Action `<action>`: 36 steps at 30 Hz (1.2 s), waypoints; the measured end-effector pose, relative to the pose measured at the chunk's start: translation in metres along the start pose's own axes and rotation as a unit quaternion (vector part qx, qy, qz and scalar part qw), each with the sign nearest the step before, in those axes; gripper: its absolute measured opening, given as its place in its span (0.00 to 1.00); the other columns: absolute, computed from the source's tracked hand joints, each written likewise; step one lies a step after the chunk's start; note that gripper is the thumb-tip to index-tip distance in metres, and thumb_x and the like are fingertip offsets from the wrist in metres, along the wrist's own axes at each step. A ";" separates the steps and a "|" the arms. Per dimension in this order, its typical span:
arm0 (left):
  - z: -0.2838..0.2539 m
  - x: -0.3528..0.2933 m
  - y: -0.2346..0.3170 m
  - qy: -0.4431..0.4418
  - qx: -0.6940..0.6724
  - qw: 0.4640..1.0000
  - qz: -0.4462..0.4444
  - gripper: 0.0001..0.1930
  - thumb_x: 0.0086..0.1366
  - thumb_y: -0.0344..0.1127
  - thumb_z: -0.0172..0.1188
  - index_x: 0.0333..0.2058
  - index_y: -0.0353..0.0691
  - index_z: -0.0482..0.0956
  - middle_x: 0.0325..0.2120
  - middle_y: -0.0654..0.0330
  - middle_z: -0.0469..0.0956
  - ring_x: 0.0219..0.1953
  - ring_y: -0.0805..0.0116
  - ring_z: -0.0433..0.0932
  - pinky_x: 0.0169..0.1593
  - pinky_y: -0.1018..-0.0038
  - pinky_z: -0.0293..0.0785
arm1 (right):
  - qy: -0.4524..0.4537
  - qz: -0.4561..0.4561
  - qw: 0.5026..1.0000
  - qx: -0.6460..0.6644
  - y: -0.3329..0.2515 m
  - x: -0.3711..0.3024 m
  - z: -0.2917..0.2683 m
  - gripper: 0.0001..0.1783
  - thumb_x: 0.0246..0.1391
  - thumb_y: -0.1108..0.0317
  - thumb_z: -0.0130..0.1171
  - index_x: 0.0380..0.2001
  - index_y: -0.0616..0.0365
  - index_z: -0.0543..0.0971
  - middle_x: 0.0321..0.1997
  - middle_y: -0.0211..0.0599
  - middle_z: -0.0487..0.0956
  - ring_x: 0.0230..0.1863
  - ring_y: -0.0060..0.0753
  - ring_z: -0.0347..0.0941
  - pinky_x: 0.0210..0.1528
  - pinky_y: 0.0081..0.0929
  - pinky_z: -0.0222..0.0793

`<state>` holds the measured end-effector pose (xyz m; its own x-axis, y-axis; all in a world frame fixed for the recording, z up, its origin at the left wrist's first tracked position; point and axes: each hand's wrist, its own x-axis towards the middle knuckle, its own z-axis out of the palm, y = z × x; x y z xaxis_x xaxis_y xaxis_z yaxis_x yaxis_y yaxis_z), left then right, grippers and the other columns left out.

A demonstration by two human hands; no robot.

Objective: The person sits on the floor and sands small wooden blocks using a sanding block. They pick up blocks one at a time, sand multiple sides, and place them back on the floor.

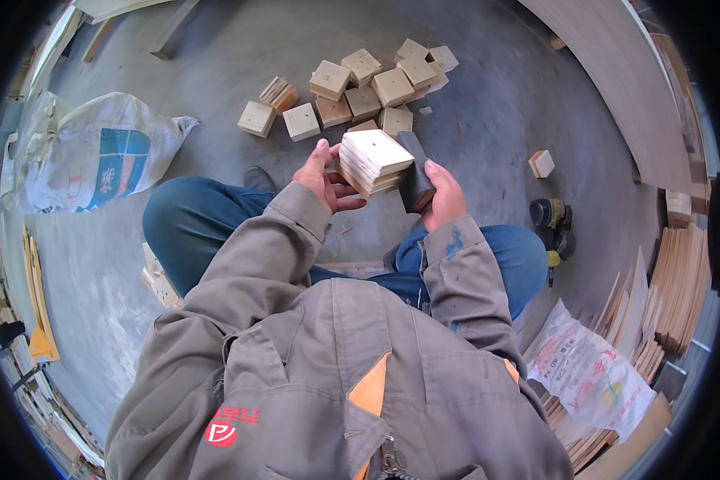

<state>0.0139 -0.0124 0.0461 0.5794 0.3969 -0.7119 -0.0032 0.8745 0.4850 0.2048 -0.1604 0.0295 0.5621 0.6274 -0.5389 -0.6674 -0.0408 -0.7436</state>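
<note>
My left hand point(320, 178) holds a pale layered plywood block point(374, 158), thumb at its upper left edge and fingers curled beneath. The block has a small dark spot on its top face. In my right hand point(446, 198) is a dark grey sanding block point(413, 170) with a brown end, gripped between thumb and fingers. Its face stands against or very near the right side of the plywood block; I cannot tell whether they touch. Both hands are raised above the floor between my bent knees.
Several similar wooden blocks point(393, 86) lie piled ahead on the grey floor; one lone block point(542, 164) sits to the right. A yellow and black cordless drill point(552, 228) lies by my right knee. A white sack point(112, 152) stands left, and stacked boards point(680, 272) lie right.
</note>
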 end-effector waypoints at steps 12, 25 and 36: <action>0.006 -0.014 0.008 -0.033 0.023 0.999 -0.005 0.31 0.78 0.65 0.37 0.65 0.53 0.73 0.57 0.42 0.75 0.53 0.43 0.82 0.50 0.48 0.83 | 0.027 0.059 0.997 0.050 0.001 0.007 -0.002 0.22 0.70 0.62 0.55 0.59 0.65 0.74 0.57 0.46 0.80 0.57 0.44 0.78 0.62 0.44 0.74; 0.010 -0.026 0.012 -0.093 0.063 0.993 0.043 0.22 0.77 0.50 0.51 0.66 0.52 0.71 0.53 0.49 0.77 0.53 0.51 0.83 0.44 0.54 0.86 | -0.009 0.070 0.996 0.063 -0.003 0.003 0.006 0.26 0.72 0.57 0.49 0.63 0.65 0.72 0.62 0.48 0.78 0.61 0.45 0.77 0.65 0.43 0.72; 0.012 -0.024 -0.001 -0.046 0.190 0.962 0.192 0.28 0.69 0.24 0.59 0.66 0.48 0.67 0.46 0.55 0.80 0.47 0.64 0.84 0.39 0.67 0.86 | -0.083 0.071 0.990 0.091 0.002 0.013 -0.011 0.25 0.72 0.56 0.47 0.64 0.59 0.73 0.62 0.43 0.79 0.61 0.44 0.77 0.64 0.42 0.73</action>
<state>0.0097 -0.0264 0.0686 0.6643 0.6288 -0.4042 0.0562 0.4972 0.8658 0.2160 -0.1614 0.0162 0.3784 0.7450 -0.5494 -0.8197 -0.0060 -0.5728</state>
